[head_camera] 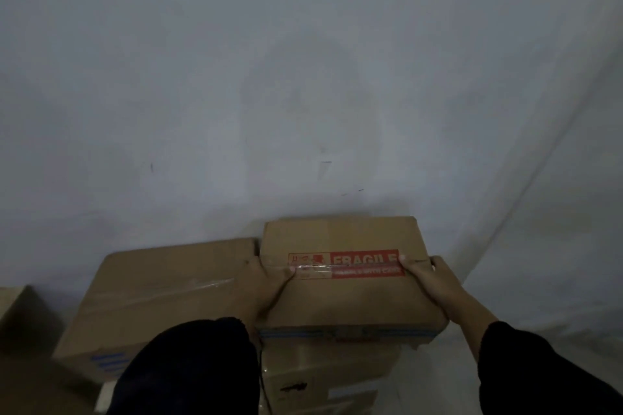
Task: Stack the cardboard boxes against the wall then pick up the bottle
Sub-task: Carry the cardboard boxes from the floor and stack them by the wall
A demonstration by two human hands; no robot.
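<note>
A brown cardboard box point(344, 300) with a red FRAGILE label sits on top of a stack against the grey wall. My left hand point(266, 283) grips its left side, thumb across the top near the label. Gripping the right side is my right hand point(431, 280), with its thumb on the top edge. Below it another cardboard box point(323, 377) shows its front face. A larger cardboard box point(161, 296) stands beside the stack on the left, lower. No bottle is in view.
The grey wall point(303, 94) fills the upper view, meeting a side wall at a corner on the right point(526, 199). Part of one more cardboard box point(23, 317) shows at the far left edge. Bare floor lies right of the stack point(455, 391).
</note>
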